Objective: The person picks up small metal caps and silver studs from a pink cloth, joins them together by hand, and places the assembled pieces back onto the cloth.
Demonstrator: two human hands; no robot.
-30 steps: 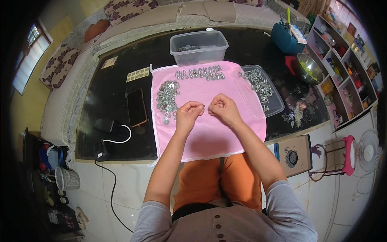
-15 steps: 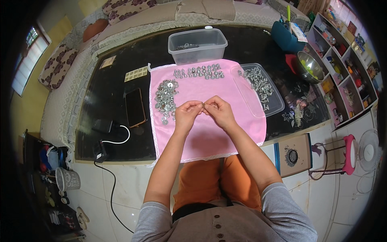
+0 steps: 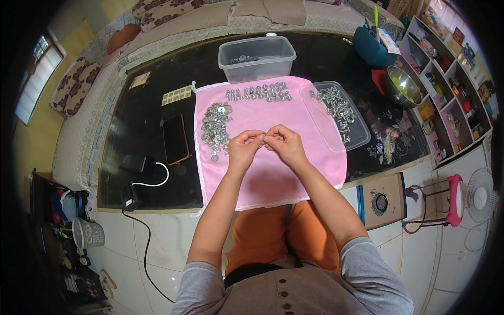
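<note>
Steady the small part with light, even fingertip pressure, and work low over the pink cloth to catch any drop. Your left hand and right hand meet, fingers pinched narrow, seemingly on that part, too hidden to identify. Your forearms converge inward. Loose washers lie beside your left hand; screws lie farther right.

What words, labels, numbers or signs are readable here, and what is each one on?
Grey wastebasket: pale lettering, which I won't copy out.
Cream gridded sheet: markings too small to read.
White-and-blue packet at the teal container: print too small to read.
Small metal pieces on the pink cloth: none legible.
</note>
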